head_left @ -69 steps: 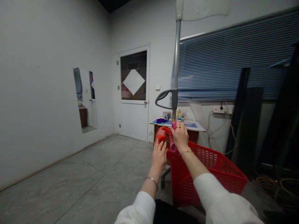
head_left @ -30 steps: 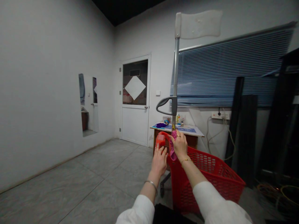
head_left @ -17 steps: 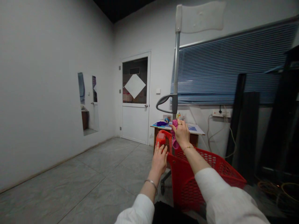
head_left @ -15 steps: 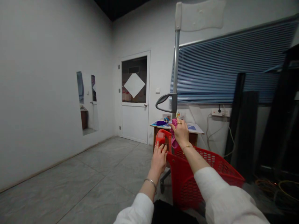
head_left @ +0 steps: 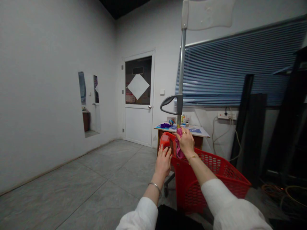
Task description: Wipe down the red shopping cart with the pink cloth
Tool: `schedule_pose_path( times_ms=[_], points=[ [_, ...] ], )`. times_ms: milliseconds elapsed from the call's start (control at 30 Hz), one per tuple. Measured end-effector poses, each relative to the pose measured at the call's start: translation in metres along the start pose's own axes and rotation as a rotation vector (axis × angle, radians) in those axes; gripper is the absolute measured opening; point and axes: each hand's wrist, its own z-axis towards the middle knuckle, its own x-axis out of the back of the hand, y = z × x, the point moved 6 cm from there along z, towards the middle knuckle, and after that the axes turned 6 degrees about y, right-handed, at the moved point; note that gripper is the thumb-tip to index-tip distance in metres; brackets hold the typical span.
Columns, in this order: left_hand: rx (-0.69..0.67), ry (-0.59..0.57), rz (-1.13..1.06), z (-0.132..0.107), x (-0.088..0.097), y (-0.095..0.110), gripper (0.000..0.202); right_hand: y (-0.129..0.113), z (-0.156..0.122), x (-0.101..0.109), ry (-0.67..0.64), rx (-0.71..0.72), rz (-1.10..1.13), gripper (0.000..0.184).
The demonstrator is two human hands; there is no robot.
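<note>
A red plastic shopping cart (head_left: 189,188) stands in front of me, with a grey metal pole (head_left: 182,64) rising from it. A grey loop handle (head_left: 170,104) and a pale flag-shaped panel (head_left: 208,14) are fixed to the pole. My right hand (head_left: 186,140) is closed around a bunched pink cloth (head_left: 179,150), pressing it against the lower pole. My left hand (head_left: 163,161) lies over the red handle (head_left: 165,139) of the cart, fingers curled onto it. The palm side of both hands is hidden.
Behind the cart, a small table (head_left: 202,131) bears a purple cloth (head_left: 166,125) and small bottles (head_left: 184,120). A white door (head_left: 138,124) and a wall mirror (head_left: 89,105) are further left. Dark panels (head_left: 254,137) lean at right, near a power strip (head_left: 225,115) with hanging cables.
My right hand and the pink cloth have slid a little down the pole, baring a bit more of it above. My left hand stays on the cart's handle.
</note>
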Motion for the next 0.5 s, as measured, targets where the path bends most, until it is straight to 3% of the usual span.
schedule_pose_path(
  times_ms=[67, 133, 367, 433, 500],
  points=[
    [-0.001, -0.006, -0.006, 0.001, 0.001, 0.0, 0.041, -0.003, 0.021, 0.003, 0.015, -0.01, -0.007, 0.065],
    [-0.003, -0.006, -0.011, 0.001, 0.003, 0.001, 0.042, -0.003, 0.02, 0.002, 0.015, -0.019, -0.009, 0.065],
    [-0.001, 0.001, -0.025, 0.001, 0.003, 0.002, 0.041, 0.013, -0.081, -0.016, -0.063, -0.046, -0.003, 0.067],
    [0.002, 0.005, -0.03, 0.001, 0.002, 0.001, 0.041, 0.016, -0.092, -0.018, -0.091, -0.046, -0.01, 0.065],
    [0.008, 0.009, -0.028, 0.002, 0.002, 0.0, 0.041, 0.014, -0.082, -0.017, -0.112, -0.017, -0.02, 0.063]
  ],
)
